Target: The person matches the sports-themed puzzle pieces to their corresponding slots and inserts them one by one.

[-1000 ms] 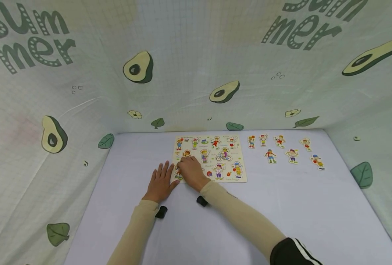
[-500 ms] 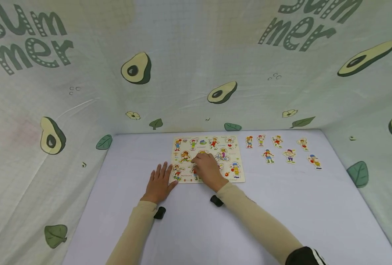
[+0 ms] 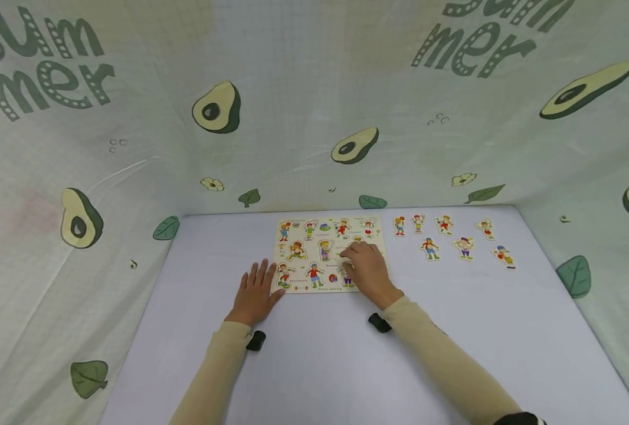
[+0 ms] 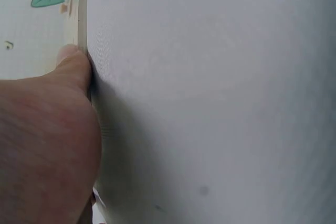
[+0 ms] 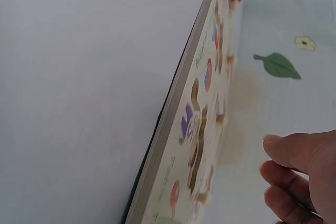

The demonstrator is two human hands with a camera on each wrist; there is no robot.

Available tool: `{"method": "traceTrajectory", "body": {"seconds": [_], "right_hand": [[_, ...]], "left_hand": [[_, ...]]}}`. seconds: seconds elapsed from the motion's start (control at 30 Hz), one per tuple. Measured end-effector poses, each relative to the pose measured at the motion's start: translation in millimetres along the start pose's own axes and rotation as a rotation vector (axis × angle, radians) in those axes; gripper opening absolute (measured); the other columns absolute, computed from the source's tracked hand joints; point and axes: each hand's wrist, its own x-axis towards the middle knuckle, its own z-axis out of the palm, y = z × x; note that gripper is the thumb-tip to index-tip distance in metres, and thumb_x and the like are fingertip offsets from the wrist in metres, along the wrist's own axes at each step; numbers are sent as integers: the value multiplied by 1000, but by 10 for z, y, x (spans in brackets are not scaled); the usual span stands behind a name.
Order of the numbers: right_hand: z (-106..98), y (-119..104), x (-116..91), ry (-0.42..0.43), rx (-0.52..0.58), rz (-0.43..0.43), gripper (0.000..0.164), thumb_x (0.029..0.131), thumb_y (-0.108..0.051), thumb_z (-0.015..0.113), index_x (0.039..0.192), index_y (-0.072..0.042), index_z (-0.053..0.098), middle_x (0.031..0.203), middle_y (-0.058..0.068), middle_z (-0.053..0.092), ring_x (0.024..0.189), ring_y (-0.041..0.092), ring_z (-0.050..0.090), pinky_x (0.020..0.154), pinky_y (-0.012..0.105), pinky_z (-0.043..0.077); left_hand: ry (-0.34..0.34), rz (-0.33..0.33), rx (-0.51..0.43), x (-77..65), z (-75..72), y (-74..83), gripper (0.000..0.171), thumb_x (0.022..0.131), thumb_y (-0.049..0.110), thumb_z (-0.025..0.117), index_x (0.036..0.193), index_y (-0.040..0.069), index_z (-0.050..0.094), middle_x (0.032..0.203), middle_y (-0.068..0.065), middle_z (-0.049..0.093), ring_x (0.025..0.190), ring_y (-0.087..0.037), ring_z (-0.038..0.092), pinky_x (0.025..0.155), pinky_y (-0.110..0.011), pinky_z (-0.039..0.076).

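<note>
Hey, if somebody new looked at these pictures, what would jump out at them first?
Probably the backdrop across the top of the head view, printed with big avocados and the word "Summer". Next, the colourful picture board at the back of the white table, with the left hand spread at its left edge and the right hand over its right side. Then seven loose figure pieces, scattered to the board's right.

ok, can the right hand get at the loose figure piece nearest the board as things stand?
Probably yes: the right hand over the board shows nothing held, and nothing seems to block the way to the loose figure piece; the left hand lies at the left edge.
</note>
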Motion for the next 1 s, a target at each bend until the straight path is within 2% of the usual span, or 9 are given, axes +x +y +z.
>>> {"method": "traceTrajectory", "body": {"seconds": [0.17,0.5,0.8,1.0], "right_hand": [[-91,223,-89,28,-18,26,21,86,-8,88,107,-7,81,104,7,76,100,30,68,95,47,52],[-254,654,-245,25,-33,130,19,88,-4,86,106,-2,80,105,13,75,101,35,68,97,53,50],[-401,932,-309,34,-65,199,20,88,-2,84,107,0,79,109,18,75,102,40,67,98,57,49],[-420,1119,-328,62,-63,226,19,88,0,83,107,1,78,107,19,74,100,41,67,99,57,48]], "left_hand": [[2,-3,-4,2,-1,16,75,108,39,59,165,1,28,174,-25,19,160,-49,14,128,-65,15],[-24,-17,-5,14,-38,42,75,110,39,57,166,2,26,175,-24,16,161,-48,12,129,-64,14],[16,4,-17,32,10,3,75,109,40,57,165,1,28,173,-26,19,160,-49,14,128,-64,14],[-2,-3,-1,51,37,-9,76,109,40,57,166,2,26,174,-25,17,160,-49,13,128,-64,14]]}}
